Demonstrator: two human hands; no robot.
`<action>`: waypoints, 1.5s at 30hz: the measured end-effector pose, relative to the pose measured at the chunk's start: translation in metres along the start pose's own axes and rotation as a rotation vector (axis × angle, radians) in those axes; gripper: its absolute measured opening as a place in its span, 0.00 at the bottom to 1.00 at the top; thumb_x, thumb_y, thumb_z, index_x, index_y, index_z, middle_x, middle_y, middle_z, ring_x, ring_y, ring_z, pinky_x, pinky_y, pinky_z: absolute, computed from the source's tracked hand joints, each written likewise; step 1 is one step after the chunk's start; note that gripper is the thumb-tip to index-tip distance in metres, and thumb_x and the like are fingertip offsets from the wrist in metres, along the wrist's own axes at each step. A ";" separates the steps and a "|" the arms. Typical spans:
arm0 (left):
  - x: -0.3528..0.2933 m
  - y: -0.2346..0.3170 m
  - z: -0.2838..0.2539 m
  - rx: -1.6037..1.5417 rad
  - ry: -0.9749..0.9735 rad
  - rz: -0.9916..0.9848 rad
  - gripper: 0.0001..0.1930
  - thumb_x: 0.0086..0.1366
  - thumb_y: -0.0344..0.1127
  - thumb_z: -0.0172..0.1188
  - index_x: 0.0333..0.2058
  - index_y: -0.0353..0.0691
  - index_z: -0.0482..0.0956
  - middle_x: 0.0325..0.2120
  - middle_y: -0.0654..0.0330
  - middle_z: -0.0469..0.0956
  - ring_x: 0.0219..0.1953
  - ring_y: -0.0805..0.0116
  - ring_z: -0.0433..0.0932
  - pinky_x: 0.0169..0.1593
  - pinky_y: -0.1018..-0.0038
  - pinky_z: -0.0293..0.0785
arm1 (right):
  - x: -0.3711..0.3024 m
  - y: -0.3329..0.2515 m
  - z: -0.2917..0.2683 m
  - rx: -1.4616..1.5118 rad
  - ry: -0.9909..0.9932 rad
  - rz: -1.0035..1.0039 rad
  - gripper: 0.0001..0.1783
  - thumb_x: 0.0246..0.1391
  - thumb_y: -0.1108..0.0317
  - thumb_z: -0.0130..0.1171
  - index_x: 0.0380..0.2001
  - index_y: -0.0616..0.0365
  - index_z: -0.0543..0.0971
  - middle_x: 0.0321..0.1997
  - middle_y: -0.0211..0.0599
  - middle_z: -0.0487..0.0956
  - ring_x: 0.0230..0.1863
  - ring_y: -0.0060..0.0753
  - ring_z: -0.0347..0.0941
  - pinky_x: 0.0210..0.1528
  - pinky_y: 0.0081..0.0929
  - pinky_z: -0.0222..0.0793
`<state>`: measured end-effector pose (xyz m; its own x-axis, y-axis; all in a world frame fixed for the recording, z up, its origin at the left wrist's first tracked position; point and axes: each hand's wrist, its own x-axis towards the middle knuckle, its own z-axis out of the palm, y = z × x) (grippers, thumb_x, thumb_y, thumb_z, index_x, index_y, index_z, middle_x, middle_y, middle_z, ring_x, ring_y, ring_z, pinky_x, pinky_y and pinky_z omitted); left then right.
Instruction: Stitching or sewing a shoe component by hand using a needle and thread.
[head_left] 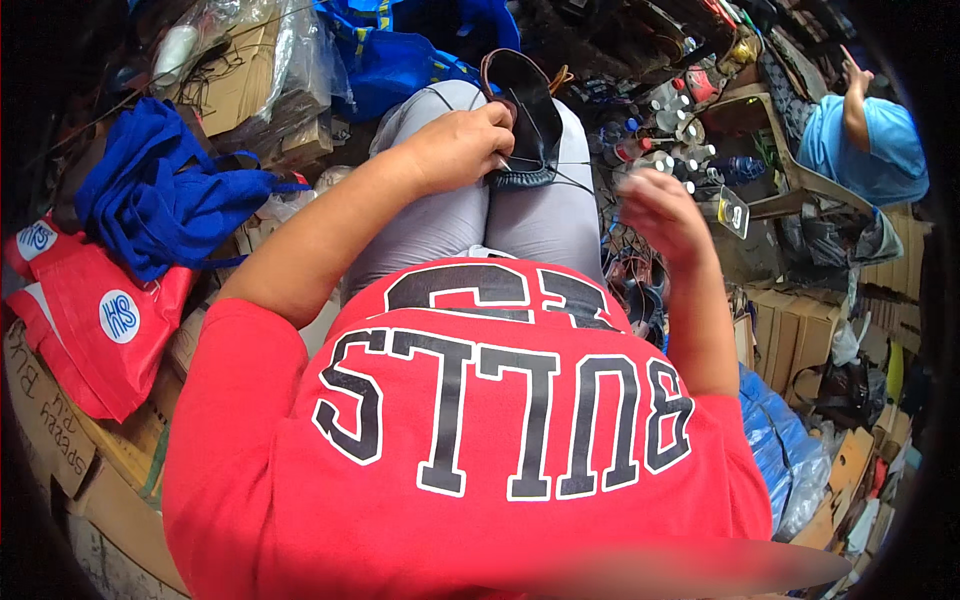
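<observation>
A dark brown and black shoe rests across my lap, its opening facing up. My left hand grips its left side, with the fingers curled over the edge. Something small and pale shows by my left fingertips, too small to name. Thin dark thread stretches from the shoe toward the right. Off to the right of my knee, apart from the shoe, is my right hand. Motion smears its fingers, and whether the thread reaches them is not clear.
Several bottles stand right of my knees. A blue bag lies beyond them, and blue cloth and a red bag are at left. Another person in a light blue shirt is at far right. Cardboard is stacked nearby.
</observation>
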<state>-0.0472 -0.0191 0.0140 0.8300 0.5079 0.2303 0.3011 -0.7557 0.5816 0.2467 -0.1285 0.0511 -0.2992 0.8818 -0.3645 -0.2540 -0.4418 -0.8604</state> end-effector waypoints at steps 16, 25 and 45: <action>0.012 -0.037 -0.048 -1.809 0.272 -0.154 0.20 0.70 0.47 0.40 0.20 0.44 0.62 0.16 0.65 0.61 0.23 0.68 0.65 0.37 0.72 0.64 | -0.059 0.068 -0.046 -1.301 0.484 0.263 0.16 0.57 0.56 0.52 0.29 0.58 0.77 0.26 0.43 0.77 0.26 0.44 0.71 0.31 0.35 0.66; -0.041 -0.080 -0.087 -0.692 0.281 -0.734 0.12 0.66 0.43 0.49 0.32 0.41 0.76 0.22 0.62 0.70 0.29 0.70 0.70 0.42 0.72 0.68 | -0.082 0.099 -0.084 -0.234 0.665 0.087 0.18 0.56 0.49 0.51 0.42 0.49 0.75 0.21 0.29 0.73 0.21 0.31 0.68 0.23 0.30 0.62; 0.016 -0.030 -0.047 0.167 0.267 -0.483 0.17 0.52 0.48 0.60 0.29 0.39 0.82 0.29 0.50 0.77 0.37 0.53 0.76 0.41 0.63 0.72 | 0.111 -0.027 0.048 -1.278 -0.080 -0.050 0.20 0.47 0.57 0.65 0.35 0.61 0.73 0.23 0.33 0.75 0.27 0.23 0.67 0.32 0.25 0.64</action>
<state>-0.0651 0.0310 0.0365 0.4396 0.8818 0.1708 0.7046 -0.4565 0.5433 0.1765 -0.0261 0.0509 -0.3809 0.8607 -0.3378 0.7798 0.1028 -0.6175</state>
